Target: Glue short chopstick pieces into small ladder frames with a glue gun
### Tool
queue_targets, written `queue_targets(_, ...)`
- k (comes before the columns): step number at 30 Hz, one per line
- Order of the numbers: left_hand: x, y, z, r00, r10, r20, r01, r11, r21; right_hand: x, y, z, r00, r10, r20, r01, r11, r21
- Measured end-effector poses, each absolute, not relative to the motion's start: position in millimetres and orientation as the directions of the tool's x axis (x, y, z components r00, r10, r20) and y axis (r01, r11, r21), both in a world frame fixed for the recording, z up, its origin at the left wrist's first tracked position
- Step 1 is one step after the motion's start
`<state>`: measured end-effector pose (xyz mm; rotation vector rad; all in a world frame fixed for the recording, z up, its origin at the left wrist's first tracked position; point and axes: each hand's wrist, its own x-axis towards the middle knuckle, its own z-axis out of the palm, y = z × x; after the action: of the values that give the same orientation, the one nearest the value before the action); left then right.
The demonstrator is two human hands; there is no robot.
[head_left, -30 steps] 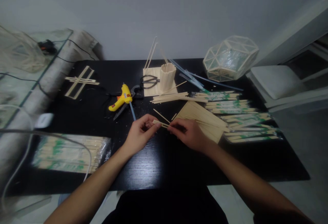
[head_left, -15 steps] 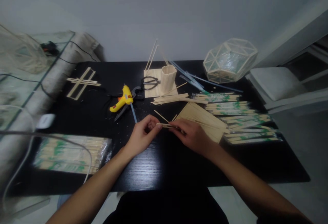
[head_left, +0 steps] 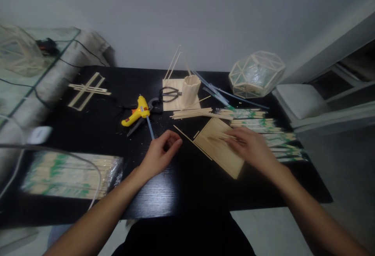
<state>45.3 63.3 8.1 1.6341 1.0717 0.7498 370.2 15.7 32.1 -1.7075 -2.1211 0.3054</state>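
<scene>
My left hand [head_left: 160,155] hovers over the black table [head_left: 181,193] with its fingers curled loosely inward; nothing shows in them. My right hand [head_left: 252,149] rests on the right part of a flat panel of glued wooden sticks [head_left: 218,146], fingers pinched on thin sticks [head_left: 224,136] lying across the panel. A single loose stick [head_left: 191,142] lies slanted between the two hands, at the panel's left edge.
A yellow glue gun [head_left: 137,115], pliers and scissors [head_left: 170,92] lie behind the left hand. Farther back: a stick cup [head_left: 190,90], a geometric stick lantern [head_left: 256,74], wrapped chopsticks [head_left: 258,123]. A chopstick bundle [head_left: 70,176] lies at front left, a stick cross [head_left: 87,90] at back left.
Both hands were pinching one short stick between them. The right hand has moved right onto the stick panel, and the left hand is left curled with no stick visible.
</scene>
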Motion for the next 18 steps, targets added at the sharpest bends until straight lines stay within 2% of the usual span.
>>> queue_targets(12, 45, 65, 7, 0.435, 0.9, 0.016, 0.336, -0.179, 0.925, 372, 14, 8, -0.205, 0.968, 0.145, 0.884, 0.247, -0.398)
queue_targets(18, 44, 65, 4, 0.459, 0.888, 0.037, 0.352, -0.22, 0.91, 369, 15, 4, -0.253, 0.961, 0.114, 0.915, 0.276, -0.293)
